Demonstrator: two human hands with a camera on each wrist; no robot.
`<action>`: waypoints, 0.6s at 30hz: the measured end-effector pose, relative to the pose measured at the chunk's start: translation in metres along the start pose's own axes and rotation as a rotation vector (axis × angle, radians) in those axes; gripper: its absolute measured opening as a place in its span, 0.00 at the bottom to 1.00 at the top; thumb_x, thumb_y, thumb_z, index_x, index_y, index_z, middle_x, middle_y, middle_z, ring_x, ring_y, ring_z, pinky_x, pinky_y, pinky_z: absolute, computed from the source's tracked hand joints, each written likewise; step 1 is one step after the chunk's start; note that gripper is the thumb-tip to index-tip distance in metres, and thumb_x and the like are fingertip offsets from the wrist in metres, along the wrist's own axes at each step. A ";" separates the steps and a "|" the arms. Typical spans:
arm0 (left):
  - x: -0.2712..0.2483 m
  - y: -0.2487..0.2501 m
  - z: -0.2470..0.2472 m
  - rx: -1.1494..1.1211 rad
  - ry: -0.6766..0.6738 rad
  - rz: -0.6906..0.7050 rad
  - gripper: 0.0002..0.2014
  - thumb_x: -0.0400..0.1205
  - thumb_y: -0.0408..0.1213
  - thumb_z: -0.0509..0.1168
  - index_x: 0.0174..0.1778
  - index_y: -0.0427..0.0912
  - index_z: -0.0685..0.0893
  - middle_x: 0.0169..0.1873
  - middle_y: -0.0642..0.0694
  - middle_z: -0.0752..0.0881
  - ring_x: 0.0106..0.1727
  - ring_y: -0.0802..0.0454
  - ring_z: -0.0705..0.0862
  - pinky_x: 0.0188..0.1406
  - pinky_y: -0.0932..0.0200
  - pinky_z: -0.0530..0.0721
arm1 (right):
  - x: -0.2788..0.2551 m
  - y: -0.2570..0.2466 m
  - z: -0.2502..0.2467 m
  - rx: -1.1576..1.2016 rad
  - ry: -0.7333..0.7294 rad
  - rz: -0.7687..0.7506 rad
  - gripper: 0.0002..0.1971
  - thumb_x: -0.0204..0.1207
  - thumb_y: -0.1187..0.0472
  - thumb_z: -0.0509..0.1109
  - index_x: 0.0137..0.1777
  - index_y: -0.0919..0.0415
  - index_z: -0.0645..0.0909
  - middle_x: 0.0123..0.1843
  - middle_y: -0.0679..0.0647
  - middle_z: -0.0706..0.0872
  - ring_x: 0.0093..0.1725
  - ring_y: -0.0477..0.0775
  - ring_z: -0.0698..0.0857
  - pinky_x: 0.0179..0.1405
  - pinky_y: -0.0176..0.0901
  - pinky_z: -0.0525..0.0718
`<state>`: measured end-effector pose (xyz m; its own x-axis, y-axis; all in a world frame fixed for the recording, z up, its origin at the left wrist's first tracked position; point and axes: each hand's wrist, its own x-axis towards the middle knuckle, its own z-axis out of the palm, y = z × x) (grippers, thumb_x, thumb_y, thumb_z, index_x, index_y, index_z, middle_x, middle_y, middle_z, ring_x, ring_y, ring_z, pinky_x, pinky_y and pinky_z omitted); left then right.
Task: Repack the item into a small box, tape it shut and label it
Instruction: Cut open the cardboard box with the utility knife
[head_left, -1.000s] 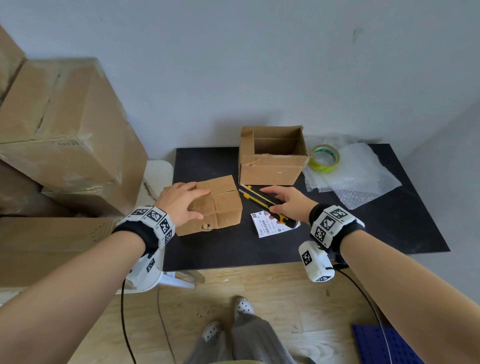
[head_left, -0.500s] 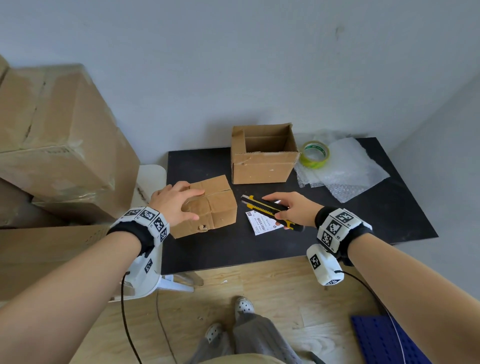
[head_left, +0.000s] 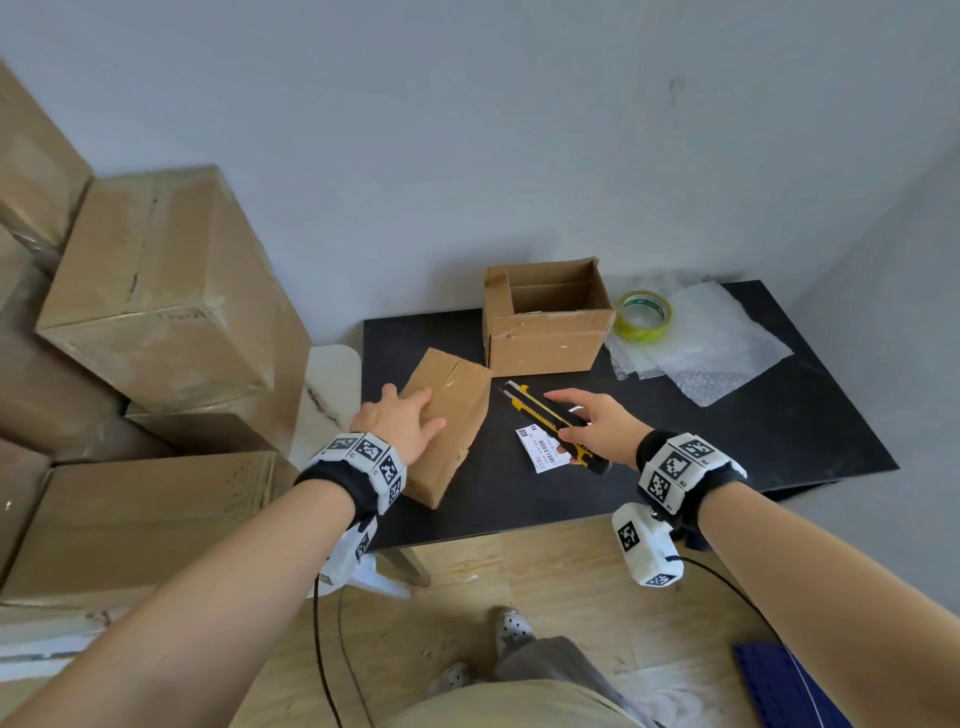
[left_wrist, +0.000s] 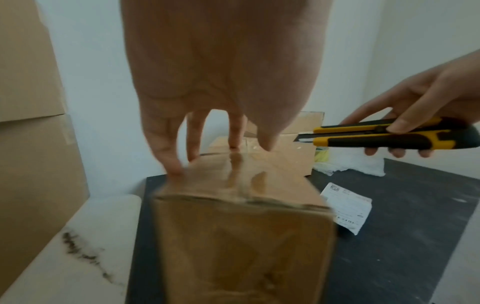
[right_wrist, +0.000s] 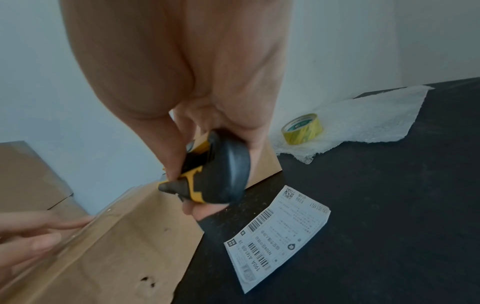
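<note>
A small sealed cardboard box (head_left: 460, 405) lies at the left of the black table (head_left: 727, 441), its taped seam facing up. My left hand (head_left: 410, 418) rests on its top with straight fingers (left_wrist: 166, 144). My right hand (head_left: 576, 428) grips a yellow and black utility knife (head_left: 535, 413) just above the table, right of the sealed box; its tip (left_wrist: 301, 138) points toward the box. Under the knife lies a white shipping label (head_left: 540, 452) with barcodes (right_wrist: 278, 232). An open, empty-looking small box (head_left: 545, 338) stands behind.
A yellow-green tape roll (head_left: 643, 316) sits on bubble wrap (head_left: 711, 353) at the back right. Large cardboard boxes (head_left: 156, 291) are stacked at the left beside a white stool (head_left: 332, 384). A blue mat (head_left: 779, 686) lies on the wooden floor.
My left hand has turned the sealed box so its long side points away and the taped seam faces up. My right hand has closed on the knife and lifted it off the label.
</note>
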<state>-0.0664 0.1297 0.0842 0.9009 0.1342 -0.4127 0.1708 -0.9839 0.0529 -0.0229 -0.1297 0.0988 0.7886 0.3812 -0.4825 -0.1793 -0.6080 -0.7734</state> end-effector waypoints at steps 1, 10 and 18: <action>-0.001 0.001 0.001 -0.006 0.000 0.065 0.23 0.86 0.54 0.50 0.79 0.59 0.61 0.66 0.39 0.73 0.59 0.38 0.79 0.58 0.47 0.80 | 0.000 -0.001 0.002 0.008 0.008 0.000 0.26 0.79 0.74 0.63 0.75 0.55 0.69 0.43 0.50 0.82 0.41 0.52 0.86 0.41 0.43 0.90; -0.003 0.006 -0.029 0.487 0.032 0.542 0.48 0.77 0.34 0.70 0.79 0.70 0.43 0.83 0.42 0.41 0.82 0.40 0.53 0.78 0.42 0.61 | -0.004 0.005 0.001 0.060 0.076 0.021 0.27 0.79 0.74 0.64 0.75 0.54 0.70 0.44 0.53 0.84 0.39 0.53 0.86 0.43 0.50 0.90; 0.012 0.027 -0.022 0.814 -0.073 0.837 0.49 0.73 0.31 0.75 0.81 0.62 0.50 0.83 0.48 0.38 0.84 0.43 0.42 0.78 0.30 0.53 | -0.009 0.020 -0.003 0.078 0.072 0.078 0.27 0.79 0.73 0.64 0.75 0.53 0.69 0.50 0.63 0.85 0.46 0.60 0.87 0.46 0.55 0.90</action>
<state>-0.0417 0.1072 0.1008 0.5816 -0.5724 -0.5781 -0.7949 -0.5510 -0.2541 -0.0322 -0.1473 0.0893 0.8102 0.2819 -0.5140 -0.2850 -0.5768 -0.7656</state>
